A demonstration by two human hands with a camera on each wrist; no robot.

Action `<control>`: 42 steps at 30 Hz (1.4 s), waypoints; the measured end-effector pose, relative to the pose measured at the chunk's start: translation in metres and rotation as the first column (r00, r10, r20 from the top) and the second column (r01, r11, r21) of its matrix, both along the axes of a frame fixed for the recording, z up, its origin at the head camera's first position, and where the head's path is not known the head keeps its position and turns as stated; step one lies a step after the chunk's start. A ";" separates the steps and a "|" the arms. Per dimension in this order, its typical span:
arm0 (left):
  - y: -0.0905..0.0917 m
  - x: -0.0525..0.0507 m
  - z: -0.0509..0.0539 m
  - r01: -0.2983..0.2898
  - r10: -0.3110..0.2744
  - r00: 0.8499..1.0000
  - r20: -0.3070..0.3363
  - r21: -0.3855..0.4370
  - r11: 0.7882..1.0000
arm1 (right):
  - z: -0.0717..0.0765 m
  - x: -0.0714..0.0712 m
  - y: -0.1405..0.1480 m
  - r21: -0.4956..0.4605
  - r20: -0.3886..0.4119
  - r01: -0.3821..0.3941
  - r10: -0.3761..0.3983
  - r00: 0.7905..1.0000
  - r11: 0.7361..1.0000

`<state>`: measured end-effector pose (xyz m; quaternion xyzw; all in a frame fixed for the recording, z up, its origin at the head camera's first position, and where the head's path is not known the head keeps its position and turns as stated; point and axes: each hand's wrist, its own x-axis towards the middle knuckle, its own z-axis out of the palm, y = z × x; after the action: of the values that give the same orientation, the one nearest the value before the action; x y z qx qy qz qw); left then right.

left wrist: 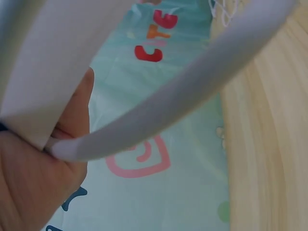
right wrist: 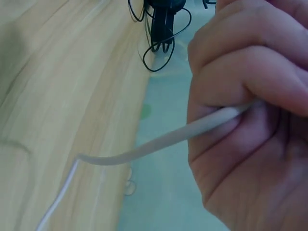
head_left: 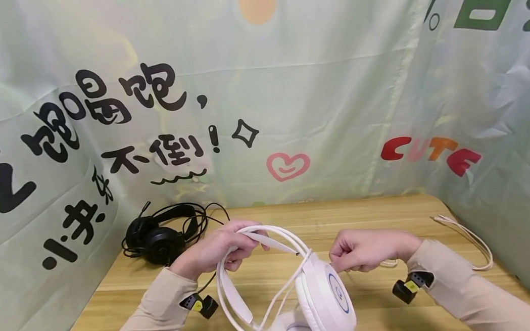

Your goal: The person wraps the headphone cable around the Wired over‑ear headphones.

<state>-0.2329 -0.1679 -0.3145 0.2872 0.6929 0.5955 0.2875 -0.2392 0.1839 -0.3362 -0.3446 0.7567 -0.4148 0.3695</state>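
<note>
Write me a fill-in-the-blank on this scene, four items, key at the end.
1. The left-hand grip holds the white over-ear headphones by the ____.
2. The right-hand grip holds a cable coloured ____.
3. In the head view, the black boom-mic headset lies toward the back ____ corner of the wooden table.
4. The multicoloured English word on the fabric backdrop reads ____.

Missing words: headband; white; left; CUTE.

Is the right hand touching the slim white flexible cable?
Touching. The right wrist view shows the right hand holding the slim white flexible cable in its curled fingers.
</note>
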 end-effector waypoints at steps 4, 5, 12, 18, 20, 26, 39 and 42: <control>0.000 0.001 0.000 0.002 -0.002 1.000 -0.003 -0.062 0.998 | 0.006 0.000 -0.003 0.038 -0.018 -0.008 0.008 1.000 0.999; 0.000 0.001 0.000 0.004 -0.004 1.000 -0.003 -0.072 0.997 | 0.007 -0.001 -0.003 0.045 -0.015 -0.011 0.012 1.000 0.999; 0.001 0.003 0.000 0.036 -0.037 0.999 -0.009 -0.119 0.992 | 0.016 -0.002 -0.003 0.085 0.030 -0.032 0.029 0.999 0.996; 0.002 0.005 0.000 0.055 -0.056 0.998 -0.005 -0.162 0.985 | 0.020 -0.005 0.002 0.101 0.036 -0.012 0.009 0.999 0.995; 0.002 0.005 0.000 0.057 -0.059 0.998 -0.002 -0.167 0.984 | 0.020 -0.006 0.003 0.110 0.040 -0.008 0.004 0.999 0.994; 0.001 0.005 0.001 0.073 -0.070 0.997 0.020 -0.171 0.983 | 0.025 -0.007 0.006 0.140 0.038 -0.014 0.009 0.999 0.990; 0.001 0.005 -0.002 0.064 -0.069 0.998 -0.014 -0.252 0.966 | 0.043 -0.008 0.020 0.140 0.001 0.022 -0.023 1.000 0.990; 0.000 0.004 -0.002 0.046 -0.056 0.998 -0.028 -0.266 0.963 | 0.049 -0.007 0.022 0.138 -0.039 0.036 -0.031 0.999 0.990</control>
<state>-0.2291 -0.1676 -0.3162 0.2743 0.7637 0.4847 0.3265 -0.2463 0.2062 -0.2868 -0.3128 0.7962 -0.3608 0.3715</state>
